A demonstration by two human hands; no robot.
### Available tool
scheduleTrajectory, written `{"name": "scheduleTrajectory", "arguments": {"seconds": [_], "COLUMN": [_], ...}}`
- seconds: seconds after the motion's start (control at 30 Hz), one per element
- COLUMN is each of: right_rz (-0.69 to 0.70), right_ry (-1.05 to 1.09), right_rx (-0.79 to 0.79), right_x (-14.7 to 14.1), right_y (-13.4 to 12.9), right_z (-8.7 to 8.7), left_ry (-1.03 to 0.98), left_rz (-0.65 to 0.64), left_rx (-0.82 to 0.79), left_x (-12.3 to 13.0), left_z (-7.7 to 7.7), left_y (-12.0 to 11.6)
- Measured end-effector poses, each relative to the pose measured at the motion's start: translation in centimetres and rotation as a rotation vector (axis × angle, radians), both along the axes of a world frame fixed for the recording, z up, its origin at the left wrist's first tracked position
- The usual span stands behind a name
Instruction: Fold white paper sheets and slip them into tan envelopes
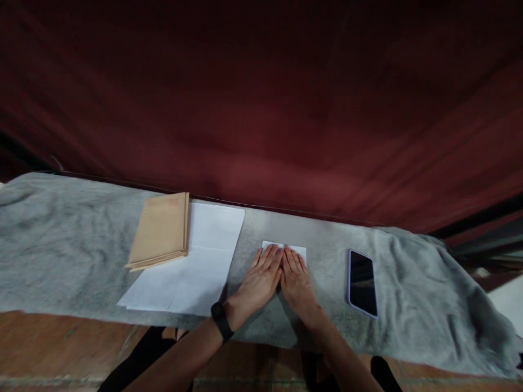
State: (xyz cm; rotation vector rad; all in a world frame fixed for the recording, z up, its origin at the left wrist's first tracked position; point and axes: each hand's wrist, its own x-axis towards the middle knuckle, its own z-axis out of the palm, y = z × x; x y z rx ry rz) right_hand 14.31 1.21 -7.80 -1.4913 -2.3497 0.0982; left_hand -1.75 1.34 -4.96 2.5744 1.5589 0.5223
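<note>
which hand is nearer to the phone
Right. The right hand lies on the small paper, left of the phone; the left hand, on the same paper, is farther left.

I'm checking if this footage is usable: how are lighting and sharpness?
Head view: dim, the red backdrop darkest toward the top; head view: soft shadow on the cloth around the hands; head view: print on the envelopes too blurred to read, no strong glare on the phone.

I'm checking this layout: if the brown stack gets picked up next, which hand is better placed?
Probably the left hand: it is nearer the brown stack; the right hand lies farther across, toward the phone. Both rest flat on the small white paper, so either must lift first.
</note>
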Motion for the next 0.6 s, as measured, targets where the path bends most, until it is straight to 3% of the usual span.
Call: {"name": "scheduleTrajectory", "arguments": {"seconds": [0.23, 0.6], "right_rz": [-0.052, -0.163], "right_ry": [-0.037, -0.016], "right_rx": [0.050, 0.026], "right_x": [1.1, 3.6], "right_y": [-0.1, -0.4], "right_z": [-0.3, -0.4], "left_ry": [0.032, 0.027], "left_rz": [0.073, 0.102], "left_rx": [0.046, 0.059], "left_x": [0.2, 0.5], "left_z": [-2.0, -2.0], "left_y": [0.2, -0.3]}}
